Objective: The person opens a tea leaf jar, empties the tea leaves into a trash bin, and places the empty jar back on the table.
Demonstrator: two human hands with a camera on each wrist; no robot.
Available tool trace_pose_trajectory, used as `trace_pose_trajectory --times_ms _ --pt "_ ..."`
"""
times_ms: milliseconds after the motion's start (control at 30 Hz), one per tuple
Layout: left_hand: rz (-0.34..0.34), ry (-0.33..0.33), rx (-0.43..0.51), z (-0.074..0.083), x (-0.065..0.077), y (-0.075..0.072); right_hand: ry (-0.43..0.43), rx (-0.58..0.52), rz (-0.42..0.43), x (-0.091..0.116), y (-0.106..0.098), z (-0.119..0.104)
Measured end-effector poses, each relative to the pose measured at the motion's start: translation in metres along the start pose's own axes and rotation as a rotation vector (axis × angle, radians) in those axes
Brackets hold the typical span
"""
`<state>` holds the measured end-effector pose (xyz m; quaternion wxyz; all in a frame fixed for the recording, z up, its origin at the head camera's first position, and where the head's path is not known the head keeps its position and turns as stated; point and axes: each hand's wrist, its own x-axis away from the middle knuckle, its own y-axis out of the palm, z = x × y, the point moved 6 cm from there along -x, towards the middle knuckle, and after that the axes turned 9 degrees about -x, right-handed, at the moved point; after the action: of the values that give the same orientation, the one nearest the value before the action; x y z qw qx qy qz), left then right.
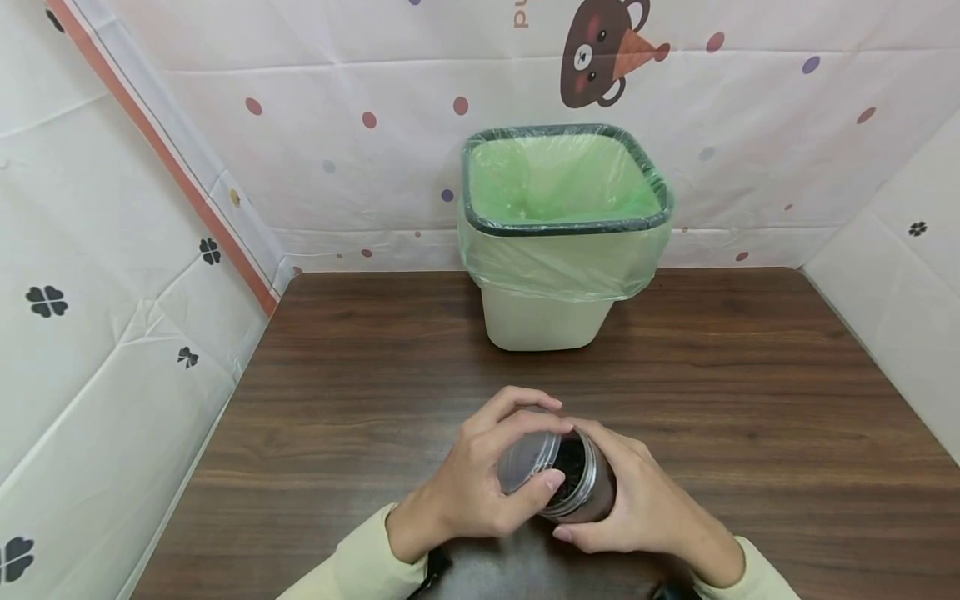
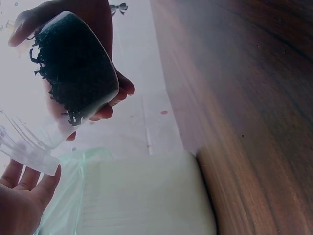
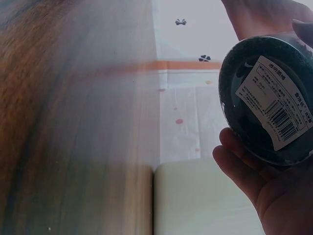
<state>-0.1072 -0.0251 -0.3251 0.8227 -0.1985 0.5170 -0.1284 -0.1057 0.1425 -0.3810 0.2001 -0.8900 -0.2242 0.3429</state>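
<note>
A clear jar (image 1: 597, 492) with dark, shredded, leaf-like pieces (image 1: 570, 467) inside is tilted to the left, held by my right hand (image 1: 648, 504), thumb on the near side and fingers on the far side. My left hand (image 1: 476, 475) grips a clear round lid (image 1: 525, 460) by its rim at the jar's mouth. In the head view the lid stands at an angle and the contents show beside it. The left wrist view has the dark pieces (image 2: 78, 63) gathered towards the jar's base. On that base, the right wrist view shows a white barcode label (image 3: 276, 105).
Beyond the hands, a pale bin (image 1: 547, 321) with a green liner bag (image 1: 562, 258) stands at the back of the brown wooden table (image 1: 360, 358). Printed white cloth (image 1: 337, 158) hangs behind it and along both sides.
</note>
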Motion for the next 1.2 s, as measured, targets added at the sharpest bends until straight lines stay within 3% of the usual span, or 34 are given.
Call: trace_pose_trajectory --times_ms 600,1033,1200 --pt "0.006 -0.028 -0.003 -0.003 0.003 -0.001 -0.003 0.031 0.021 0.003 -0.006 0.002" --pt "0.011 -0.041 -0.012 -0.007 0.007 -0.003 0.054 0.074 0.018 0.007 -0.01 0.005" --pt "0.007 -0.049 -0.015 -0.008 0.009 -0.003 0.026 0.055 0.017 0.007 -0.011 0.006"
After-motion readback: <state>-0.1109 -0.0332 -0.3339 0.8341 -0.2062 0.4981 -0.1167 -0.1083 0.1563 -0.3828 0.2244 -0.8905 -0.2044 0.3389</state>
